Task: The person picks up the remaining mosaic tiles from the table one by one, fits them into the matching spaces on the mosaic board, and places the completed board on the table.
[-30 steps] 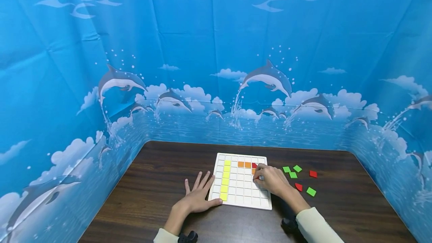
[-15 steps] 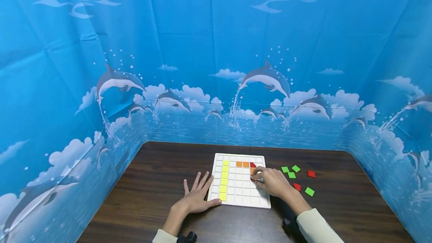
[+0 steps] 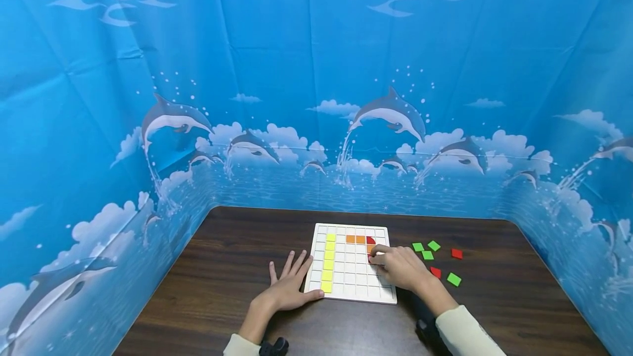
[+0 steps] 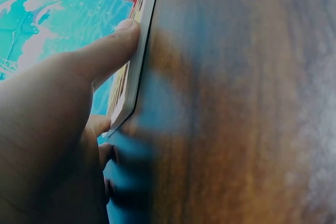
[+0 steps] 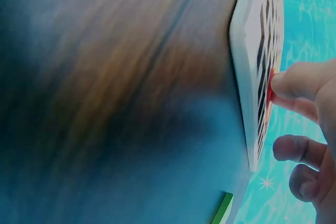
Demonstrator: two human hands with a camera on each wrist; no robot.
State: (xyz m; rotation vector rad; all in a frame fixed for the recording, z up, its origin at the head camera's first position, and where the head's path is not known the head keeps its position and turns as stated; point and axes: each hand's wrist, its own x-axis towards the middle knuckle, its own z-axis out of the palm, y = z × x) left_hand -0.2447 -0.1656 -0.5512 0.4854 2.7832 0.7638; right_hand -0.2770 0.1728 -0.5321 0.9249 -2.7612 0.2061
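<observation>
A white square grid board lies on the table. One of its columns is filled with yellow tiles. Near its top right are orange tiles and a round-edged red tile. My left hand lies with fingers spread at the board's left side, and its thumb rests on the front left corner. Over the board's right part, my right hand pinches another red tile between thumb and finger, against the grid. That tile is mostly hidden by the fingers in the head view.
Right of the board lie several loose green tiles, a red tile and a second red tile close to the right wrist. The dark wooden table is enclosed by a blue dolphin-print curtain.
My right hand has shifted slightly and stays at the same spot on the board, its fingers at the red tile. The left hand keeps its place.
</observation>
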